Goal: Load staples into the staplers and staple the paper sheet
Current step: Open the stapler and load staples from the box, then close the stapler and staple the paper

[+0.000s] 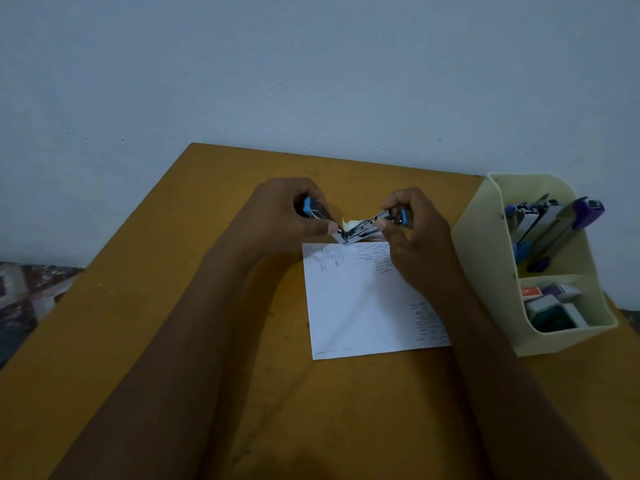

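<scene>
A small blue stapler (360,227) is swung wide open just above the far edge of the paper sheet (363,306). My left hand (287,216) grips its blue-ended half, while my right hand (412,233) pinches the metal magazine half. The hinge sits between the two hands, low over the paper. The white sheet lies flat on the yellow-brown table (173,306) and carries rows of staples along its top and right side. A small pale scrap (349,223) shows behind the hinge.
A cream organiser box (485,237) stands at the right, touching the sheet's right side. Its far compartment holds purple and blue staplers (554,223); its near compartment holds small staple boxes (554,306). A blue wall rises behind the table. Patterned cloth lies at far left.
</scene>
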